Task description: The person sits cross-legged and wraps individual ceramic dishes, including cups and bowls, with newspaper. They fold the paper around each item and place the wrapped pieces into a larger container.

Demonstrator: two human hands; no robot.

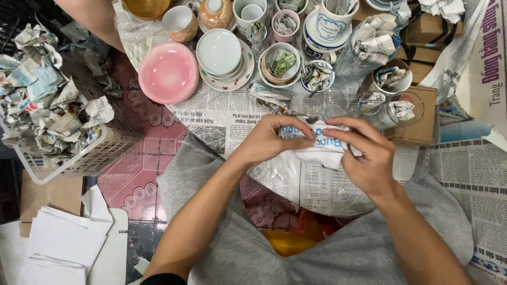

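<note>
My left hand (pixel 269 140) and my right hand (pixel 367 155) both grip a small bundle wrapped in newspaper (pixel 322 148), held above a sheet of newspaper (pixel 327 184) spread over my lap. The fingers of both hands press into the paper folds from either side. What is inside the bundle is hidden by the wrap. Clear glassware (pixel 343 111) shows just beyond my fingers.
A pink bowl (pixel 168 73), stacked white bowls on a saucer (pixel 222 55), and several cups stuffed with crumpled paper (pixel 281 62) stand ahead. A white basket of crumpled newspaper (pixel 58 121) is at left. White paper sheets (pixel 60 245) lie lower left. Another person's arm (pixel 92 16) reaches in top left.
</note>
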